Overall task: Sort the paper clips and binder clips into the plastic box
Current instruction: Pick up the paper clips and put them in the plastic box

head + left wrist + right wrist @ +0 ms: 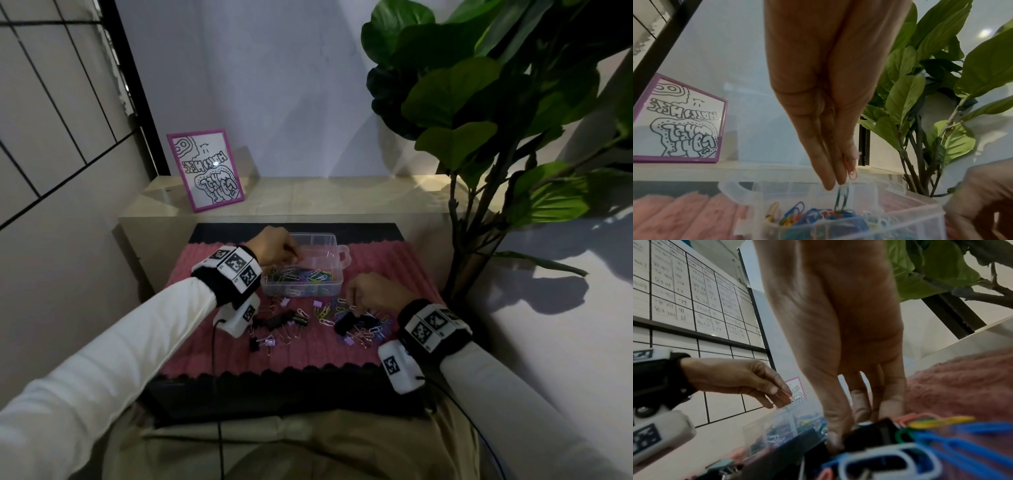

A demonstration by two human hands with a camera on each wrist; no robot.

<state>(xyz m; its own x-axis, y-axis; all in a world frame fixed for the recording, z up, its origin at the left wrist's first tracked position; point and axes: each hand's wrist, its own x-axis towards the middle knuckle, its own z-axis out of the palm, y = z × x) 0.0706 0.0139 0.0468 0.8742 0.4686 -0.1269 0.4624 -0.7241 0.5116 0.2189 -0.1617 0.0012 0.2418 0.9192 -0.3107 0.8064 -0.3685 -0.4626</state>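
Observation:
A clear plastic box (pixel 337 272) stands at the back of the pink mat; its near compartment is full of coloured paper clips (pixel 301 275). My left hand (pixel 291 255) hangs over the box's left side, fingers pointing down, and pinches an orange paper clip (pixel 852 170). Below it a green paper clip (pixel 841 199) stands on end on the pile in the box (pixel 900 216). My right hand (pixel 354 308) is down on the loose pile right of centre. Its thumb and fingers (pixel 890 410) close around a black binder clip (pixel 873 434).
Loose paper clips (pixel 373 330), black binder clips (pixel 284 320) and small purple binder clips (pixel 317 304) lie scattered on the pink mat (pixel 308 356). A framed drawing (pixel 205 169) leans on the ledge behind. A leafy plant (pixel 479 102) stands at the right.

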